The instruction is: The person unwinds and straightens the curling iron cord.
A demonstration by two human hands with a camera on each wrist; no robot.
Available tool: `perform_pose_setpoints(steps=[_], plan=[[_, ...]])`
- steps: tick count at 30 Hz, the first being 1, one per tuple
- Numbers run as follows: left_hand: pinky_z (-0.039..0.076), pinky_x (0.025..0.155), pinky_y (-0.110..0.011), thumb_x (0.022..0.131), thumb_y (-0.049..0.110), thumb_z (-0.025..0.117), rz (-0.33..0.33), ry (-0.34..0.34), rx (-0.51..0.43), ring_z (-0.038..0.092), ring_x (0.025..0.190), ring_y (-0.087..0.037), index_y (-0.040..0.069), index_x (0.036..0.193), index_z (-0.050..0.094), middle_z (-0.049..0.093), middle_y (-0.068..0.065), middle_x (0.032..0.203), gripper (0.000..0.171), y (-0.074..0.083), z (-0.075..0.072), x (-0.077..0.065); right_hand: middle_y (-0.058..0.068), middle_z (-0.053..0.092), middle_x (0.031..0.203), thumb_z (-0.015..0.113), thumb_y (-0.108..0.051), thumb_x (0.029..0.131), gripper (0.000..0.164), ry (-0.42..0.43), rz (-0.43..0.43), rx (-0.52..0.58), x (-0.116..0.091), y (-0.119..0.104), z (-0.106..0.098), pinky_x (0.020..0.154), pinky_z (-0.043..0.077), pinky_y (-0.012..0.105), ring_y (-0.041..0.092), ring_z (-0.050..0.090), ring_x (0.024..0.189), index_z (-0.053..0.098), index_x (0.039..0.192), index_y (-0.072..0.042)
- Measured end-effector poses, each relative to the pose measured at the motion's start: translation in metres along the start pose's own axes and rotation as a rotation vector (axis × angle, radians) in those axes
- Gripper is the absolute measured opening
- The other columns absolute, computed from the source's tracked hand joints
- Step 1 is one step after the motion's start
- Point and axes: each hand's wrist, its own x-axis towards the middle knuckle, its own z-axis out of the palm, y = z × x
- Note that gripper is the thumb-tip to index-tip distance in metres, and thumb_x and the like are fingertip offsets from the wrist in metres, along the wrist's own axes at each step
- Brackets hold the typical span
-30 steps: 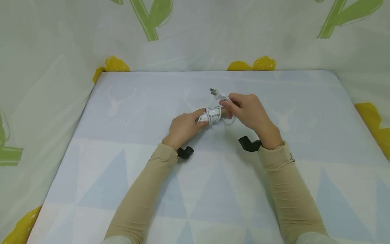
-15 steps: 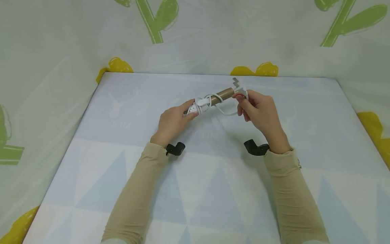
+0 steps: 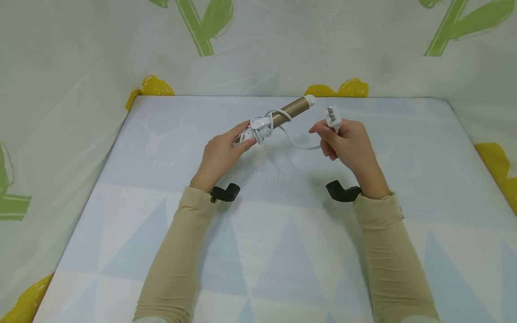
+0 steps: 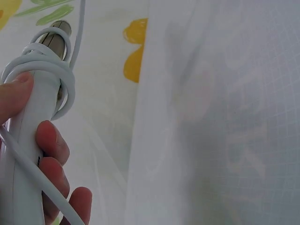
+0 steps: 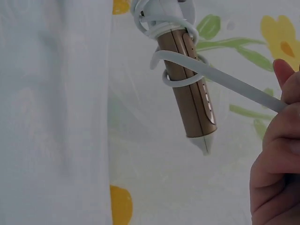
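My left hand (image 3: 220, 150) grips the white handle of a hair straightener (image 3: 294, 109), held at a slant with its bronze barrel pointing up and to the right. In the left wrist view, thumb and fingers curl round the handle (image 4: 30, 136). A white power cord (image 5: 229, 82) is wound in several loops round handle and barrel. From there it runs across to my right hand (image 3: 349, 141), which pinches it just below the two-pin plug (image 3: 333, 118). The plug stands upright with its prongs up. In the right wrist view the straightener's barrel (image 5: 187, 101) shows slots along one side.
Under the hands lies a table covered with a pale blue and white patterned cloth (image 3: 278, 251). Behind it hangs a light curtain (image 3: 266, 49) with green leaves and yellow shapes. A black wrist camera mount (image 3: 226, 193) sits on the left wrist, another (image 3: 342, 192) on the right.
The hands have moved apart, the left leftward with the straightener, the right rightward with the plug. The straightener has lifted and more barrel shows. A stretch of cord now spans between the hands.
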Motion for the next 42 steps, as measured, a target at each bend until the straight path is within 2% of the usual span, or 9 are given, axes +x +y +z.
perform_pose_setpoints(steps=[5, 11, 19, 23, 25, 28, 34, 39, 42], plan=[[0.039, 0.068, -0.034, 0.084, 0.054, 0.05, -0.036, -0.004, -0.076, 0.049, 0.087, -0.019, 0.039, 0.136, 0.033, 0.053, -0.001, 0.121, 0.057, -0.002, 0.0, 0.0, 0.012, 0.051, 0.058, 0.045, -0.024, 0.095, 0.028, -0.07, 0.025, 0.038, 0.003, 0.005, 0.0, 0.042, 0.034, 0.027, 0.02, 0.041, 0.045, 0.063, 0.088, -0.003], [0.04, 0.072, -0.034, 0.082, 0.057, 0.05, -0.069, -0.011, -0.176, 0.047, 0.094, -0.017, 0.037, 0.136, 0.034, 0.05, 0.0, 0.126, 0.06, -0.004, 0.0, 0.001, 0.015, 0.054, 0.074, 0.04, -0.035, 0.095, 0.038, -0.051, 0.103, 0.051, 0.004, 0.009, -0.002, 0.044, 0.032, 0.027, 0.026, 0.043, 0.055, 0.061, 0.091, -0.003], [0.045, 0.064, -0.031, 0.078, 0.061, 0.051, -0.055, -0.033, -0.335, 0.056, 0.075, -0.017, 0.032, 0.136, 0.036, 0.057, 0.0, 0.093, 0.067, -0.008, 0.0, 0.001, 0.011, 0.047, 0.092, 0.034, -0.043, 0.095, 0.042, -0.128, 0.162, -0.144, 0.007, 0.012, 0.004, 0.053, 0.037, 0.028, 0.025, 0.044, 0.065, 0.057, 0.103, -0.008], [0.045, 0.063, -0.031, 0.077, 0.063, 0.051, -0.046, -0.032, -0.366, 0.055, 0.071, -0.018, 0.031, 0.135, 0.038, 0.057, -0.002, 0.085, 0.068, -0.008, 0.0, 0.0, 0.01, 0.044, 0.082, 0.027, -0.058, 0.09, 0.056, -0.109, 0.241, -0.198, 0.012, 0.036, 0.005, 0.06, 0.033, 0.034, 0.024, 0.041, 0.068, 0.058, 0.102, -0.013], [0.045, 0.062, -0.032, 0.077, 0.062, 0.052, -0.039, -0.034, -0.385, 0.054, 0.069, -0.017, 0.031, 0.134, 0.039, 0.057, -0.004, 0.082, 0.067, -0.007, -0.001, 0.0, 0.011, 0.044, 0.075, 0.025, -0.064, 0.087, 0.062, -0.093, 0.273, -0.219, 0.014, 0.047, 0.004, 0.058, 0.032, 0.035, 0.024, 0.04, 0.066, 0.06, 0.099, -0.014], [0.045, 0.061, -0.032, 0.077, 0.061, 0.055, -0.027, -0.033, -0.408, 0.053, 0.067, -0.017, 0.03, 0.133, 0.042, 0.058, -0.004, 0.078, 0.066, -0.005, 0.0, 0.0, 0.014, 0.048, 0.07, 0.026, -0.066, 0.085, 0.066, -0.089, 0.315, -0.21, 0.014, 0.05, 0.003, 0.054, 0.034, 0.034, 0.027, 0.042, 0.061, 0.061, 0.095, -0.012], [0.044, 0.06, -0.031, 0.076, 0.06, 0.056, -0.035, -0.048, -0.419, 0.054, 0.069, -0.018, 0.03, 0.132, 0.043, 0.059, -0.002, 0.079, 0.065, 0.001, 0.004, 0.001, 0.012, 0.061, 0.082, 0.034, -0.057, 0.089, 0.055, -0.115, 0.271, -0.149, 0.014, 0.061, 0.002, 0.053, 0.043, 0.033, 0.029, 0.054, 0.071, 0.063, 0.097, -0.011], [0.043, 0.06, -0.032, 0.075, 0.06, 0.058, -0.049, -0.064, -0.413, 0.055, 0.071, -0.02, 0.032, 0.13, 0.043, 0.06, -0.004, 0.08, 0.064, 0.005, 0.006, 0.0, 0.014, 0.061, 0.095, 0.044, -0.035, 0.094, 0.038, -0.175, 0.235, 0.023, 0.013, 0.07, 0.004, 0.055, 0.044, 0.032, 0.026, 0.056, 0.081, 0.059, 0.11, -0.005], [0.043, 0.06, -0.032, 0.073, 0.061, 0.058, -0.06, -0.075, -0.391, 0.055, 0.07, -0.018, 0.035, 0.13, 0.044, 0.061, -0.007, 0.081, 0.064, 0.006, 0.007, 0.0, 0.018, 0.06, 0.099, 0.046, -0.027, 0.094, 0.034, -0.17, 0.241, 0.089, 0.012, 0.067, 0.005, 0.054, 0.043, 0.03, 0.028, 0.056, 0.084, 0.057, 0.113, -0.001]])
